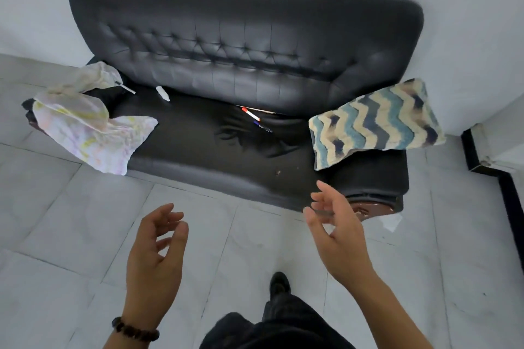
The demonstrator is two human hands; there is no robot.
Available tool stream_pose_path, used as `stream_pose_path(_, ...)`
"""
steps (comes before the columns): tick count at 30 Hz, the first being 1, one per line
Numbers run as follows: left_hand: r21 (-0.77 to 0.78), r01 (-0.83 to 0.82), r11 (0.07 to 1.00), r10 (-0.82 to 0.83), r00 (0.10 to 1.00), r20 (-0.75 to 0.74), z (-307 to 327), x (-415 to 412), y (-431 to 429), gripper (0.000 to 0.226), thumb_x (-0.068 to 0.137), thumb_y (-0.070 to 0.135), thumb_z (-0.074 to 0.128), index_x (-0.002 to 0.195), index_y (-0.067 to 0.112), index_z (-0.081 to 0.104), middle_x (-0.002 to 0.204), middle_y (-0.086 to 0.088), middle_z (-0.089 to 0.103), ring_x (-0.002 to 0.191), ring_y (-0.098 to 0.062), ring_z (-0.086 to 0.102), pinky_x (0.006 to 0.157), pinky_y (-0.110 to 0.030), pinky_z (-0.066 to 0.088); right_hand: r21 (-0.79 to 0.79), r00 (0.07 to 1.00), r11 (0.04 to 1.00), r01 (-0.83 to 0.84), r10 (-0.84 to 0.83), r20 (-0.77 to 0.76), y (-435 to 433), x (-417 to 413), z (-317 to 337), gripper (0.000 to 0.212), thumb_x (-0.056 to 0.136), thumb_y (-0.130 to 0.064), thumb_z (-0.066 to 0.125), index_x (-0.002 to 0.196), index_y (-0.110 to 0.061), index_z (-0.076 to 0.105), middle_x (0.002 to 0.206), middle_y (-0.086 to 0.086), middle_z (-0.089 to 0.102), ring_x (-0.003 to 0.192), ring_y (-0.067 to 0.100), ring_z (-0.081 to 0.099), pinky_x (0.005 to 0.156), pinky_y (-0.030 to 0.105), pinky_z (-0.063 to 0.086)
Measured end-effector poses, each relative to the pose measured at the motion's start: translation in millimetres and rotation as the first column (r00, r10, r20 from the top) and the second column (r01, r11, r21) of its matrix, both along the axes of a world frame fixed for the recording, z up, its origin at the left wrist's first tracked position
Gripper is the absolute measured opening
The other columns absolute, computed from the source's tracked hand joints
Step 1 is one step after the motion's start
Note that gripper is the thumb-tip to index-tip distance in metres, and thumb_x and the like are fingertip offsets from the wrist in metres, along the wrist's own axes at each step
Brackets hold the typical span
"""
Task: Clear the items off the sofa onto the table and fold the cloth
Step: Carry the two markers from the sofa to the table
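Both of the person's hands hang empty over the pale tiled floor [85, 221] in front of a black leather sofa [241, 45]. The left hand [154, 255] has its fingers loosely curled and apart, gripping nothing, with a dark beaded bracelet [133, 330] on its wrist. The right hand [337, 227] is raised a little higher, fingers spread and slack, also holding nothing; its fingertips overlap the sofa's front edge in the picture. Beyond the right hand and just to its outer side, a cushion [377, 122] with blue and cream zigzag stripes rests on the sofa's arm end. Ahead of both hands, between them and towards the backrest, an orange-capped marker [251, 114] lies on the seat at the crease, and a dark blue pen [263, 126] lies just beside it, nearer the hands. Farther ahead and off to the left hand's outer side, a small white bottle [162, 93] lies on the seat near the backrest. Beyond the left hand, well apart from it, a crumpled pale cloth [93, 125] with faint yellow and pink print is draped over the sofa's far arm, one corner hanging over the seat's front edge. A thin white stick-like item [125, 87] lies at the cloth's upper fold.
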State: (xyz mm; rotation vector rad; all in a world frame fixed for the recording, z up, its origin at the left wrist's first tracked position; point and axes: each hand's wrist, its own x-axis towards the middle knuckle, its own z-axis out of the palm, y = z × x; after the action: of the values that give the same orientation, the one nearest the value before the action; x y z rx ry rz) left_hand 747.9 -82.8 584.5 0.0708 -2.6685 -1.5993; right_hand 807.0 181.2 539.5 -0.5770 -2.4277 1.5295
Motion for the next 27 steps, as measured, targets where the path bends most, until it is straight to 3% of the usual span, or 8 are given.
stream_pose_path(5, 0.049, -0.043, 0.998, 0.042, 0.999, 0.008, -0.6, -108.9, 14.2, 0.027, 0.094, 0.014, 0.059, 0.118, 0.025, 0.054, 0.108, 0.011, 0.065, 0.096, 0.01, 0.058, 0.075, -0.001, 0.044, -0.019, 0.998, 0.998, -0.053, 0.054, 0.022, 10.7, -123.5, 16.3, 0.048, 0.096, -0.026, 0.063, 0.136, -0.044, 0.043, 0.119, -0.021, 0.058, 0.115, 0.003, 0.055, 0.087, 0.021, 0.052)
stream_pose_path(9, 0.089, -0.033, 0.996, 0.03, 0.999, 0.039, -26.9, -209.0, 28.2, 0.03, 0.093, 0.01, 0.06, 0.112, 0.032, 0.055, 0.103, 0.013, 0.066, 0.096, 0.008, 0.059, 0.077, -0.002, 0.045, 0.004, 0.997, 0.999, -0.053, 0.053, 0.057, 14.0, -216.2, -4.9, 0.049, 0.096, -0.025, 0.063, 0.137, -0.042, 0.043, 0.12, -0.025, 0.057, 0.116, 0.003, 0.056, 0.091, 0.025, 0.052)
stream_pose_path(18, 0.111, 0.221, 0.969, -0.239, 0.953, 0.185, -69.9, -460.6, 59.1, 0.031, 0.093, 0.008, 0.06, 0.114, 0.029, 0.056, 0.104, 0.018, 0.065, 0.096, -0.002, 0.062, 0.077, -0.008, 0.047, -0.059, 0.966, 0.98, 0.191, -0.178, 0.186, 9.2, -400.5, -43.8, 0.051, 0.094, -0.019, 0.065, 0.131, -0.048, 0.045, 0.117, -0.023, 0.06, 0.114, 0.007, 0.059, 0.09, 0.033, 0.053)
stream_pose_path(22, 0.104, 0.258, 0.96, -0.277, 0.925, 0.261, -114.6, -539.2, 83.4, 0.029, 0.094, 0.009, 0.058, 0.115, 0.029, 0.056, 0.103, 0.012, 0.066, 0.098, -0.003, 0.062, 0.08, -0.009, 0.047, -0.103, 0.939, 0.959, 0.265, -0.233, 0.251, 20.4, -472.1, -88.7, 0.048, 0.094, -0.02, 0.065, 0.136, -0.037, 0.049, 0.117, -0.023, 0.06, 0.114, 0.006, 0.059, 0.09, 0.033, 0.054)
stream_pose_path(27, 0.089, 0.287, 0.954, -0.3, 0.902, 0.31, -228.2, -594.4, 126.2, 0.031, 0.093, 0.012, 0.059, 0.113, 0.035, 0.055, 0.108, 0.018, 0.064, 0.1, -0.004, 0.061, 0.08, -0.008, 0.047, -0.149, 0.906, 0.921, 0.36, -0.307, 0.292, 46.7, -547.1, -206.1, 0.045, 0.095, -0.022, 0.065, 0.13, -0.045, 0.049, 0.115, -0.024, 0.061, 0.114, 0.004, 0.059, 0.091, 0.027, 0.053)
